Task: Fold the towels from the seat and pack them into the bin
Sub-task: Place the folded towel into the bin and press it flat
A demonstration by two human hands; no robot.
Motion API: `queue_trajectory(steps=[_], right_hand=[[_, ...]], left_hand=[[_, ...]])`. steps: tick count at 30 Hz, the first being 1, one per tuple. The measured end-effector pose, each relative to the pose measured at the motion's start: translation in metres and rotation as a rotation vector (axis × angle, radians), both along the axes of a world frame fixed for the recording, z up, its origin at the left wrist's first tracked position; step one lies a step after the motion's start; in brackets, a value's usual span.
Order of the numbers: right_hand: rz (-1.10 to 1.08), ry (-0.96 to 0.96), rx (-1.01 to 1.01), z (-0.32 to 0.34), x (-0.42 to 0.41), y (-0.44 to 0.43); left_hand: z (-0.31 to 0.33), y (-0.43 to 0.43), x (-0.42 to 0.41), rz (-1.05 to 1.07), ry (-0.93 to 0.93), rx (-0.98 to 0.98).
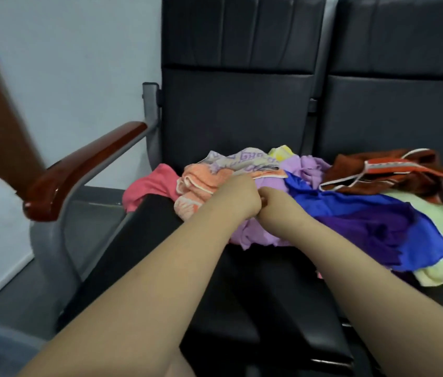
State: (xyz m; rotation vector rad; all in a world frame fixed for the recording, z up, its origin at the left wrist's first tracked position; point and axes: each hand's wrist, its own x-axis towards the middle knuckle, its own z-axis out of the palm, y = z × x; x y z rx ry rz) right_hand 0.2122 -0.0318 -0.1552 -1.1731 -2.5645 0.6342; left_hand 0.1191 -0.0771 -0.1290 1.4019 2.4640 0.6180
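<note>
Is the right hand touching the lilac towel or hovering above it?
Touching. The head view shows the right hand pressed into the lilac towel, fingers curled into its folds, no gap.

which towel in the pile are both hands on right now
The lilac towel in the middle of the pile: left hand and right hand both pinch it, between the orange towel and the blue towel.
</note>
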Motion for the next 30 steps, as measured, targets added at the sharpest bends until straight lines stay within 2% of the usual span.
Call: queue_trajectory(steps=[2,4,10,14,17,22,26,28,30], right_hand=[[-0.149,0.089,-0.036,-0.013,0.011,0.022],[-0.207,0.115,-0.024,-0.014,0.021,0.039],[-0.325,0.188,0.032,-0.017,0.033,0.079],[-0.283,0.244,0.125,-0.025,0.017,0.085],[-0.180,0.315,0.193,-0.021,-0.001,0.084],[-0.065,0.163,0.138,-0.024,-0.014,0.086],[-0.070,0.131,0.062,-0.024,-0.016,0.091],[-0.072,0.229,0.028,-0.020,-0.014,0.090],[-0.046,0.431,-0.034,-0.012,-0.012,0.084]], left_hand=[[-0.015,0.011,0.001,0.001,-0.040,0.069],[-0.036,0.022,0.000,0.032,-0.066,0.157],[-0.061,0.030,-0.013,0.107,-0.143,0.162],[-0.057,0.033,-0.026,0.111,-0.111,0.271],[-0.060,0.030,-0.033,0.101,-0.054,0.266],[-0.061,0.027,-0.034,0.059,-0.030,0.209],[-0.060,0.026,-0.028,0.019,-0.053,0.237],[-0.059,0.024,-0.024,-0.003,-0.060,0.265],[-0.057,0.021,-0.021,-0.025,-0.059,0.300]])
